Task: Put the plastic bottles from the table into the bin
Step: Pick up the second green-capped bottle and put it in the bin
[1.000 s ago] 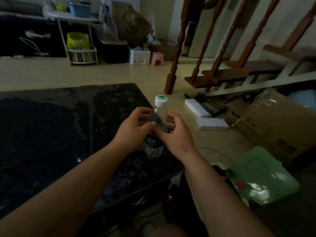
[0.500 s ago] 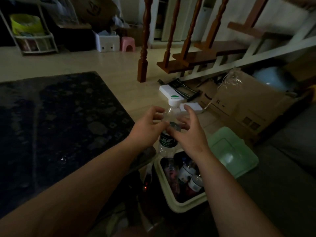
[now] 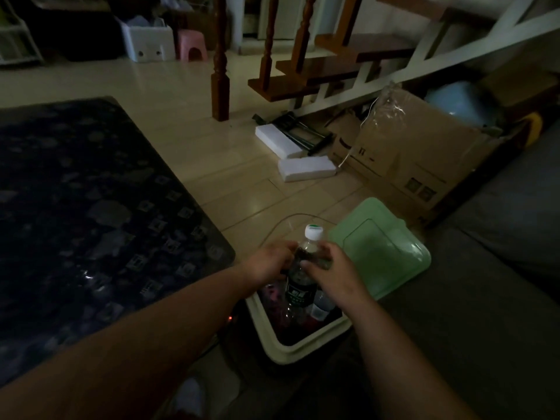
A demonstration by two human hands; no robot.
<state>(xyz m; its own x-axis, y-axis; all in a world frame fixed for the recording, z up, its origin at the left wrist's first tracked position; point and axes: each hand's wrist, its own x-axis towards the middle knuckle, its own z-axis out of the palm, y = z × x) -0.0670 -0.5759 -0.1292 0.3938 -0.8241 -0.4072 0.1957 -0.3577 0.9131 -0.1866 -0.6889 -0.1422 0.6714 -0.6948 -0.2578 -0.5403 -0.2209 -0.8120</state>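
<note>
A clear plastic bottle [image 3: 300, 286] with a white cap and a dark green label stands upright over the open bin [image 3: 303, 348]. My left hand [image 3: 271, 262] grips its upper part from the left and my right hand [image 3: 333, 272] grips it from the right. The bottle's lower half reaches down inside the cream-rimmed bin, where other bottles lie in the dark. The bin sits on the floor just right of the dark patterned table [image 3: 91, 213].
A pale green lid [image 3: 381, 253] lies tilted beside the bin on the right. A grey sofa [image 3: 485, 298] fills the right side. Cardboard boxes [image 3: 424, 153], white foam blocks [image 3: 306, 168] and a wooden staircase stand further off on the floor.
Both hands carried the bottle from above the table's corner to the right and down, over the bin and partly into it. My view turned right and down with it.
</note>
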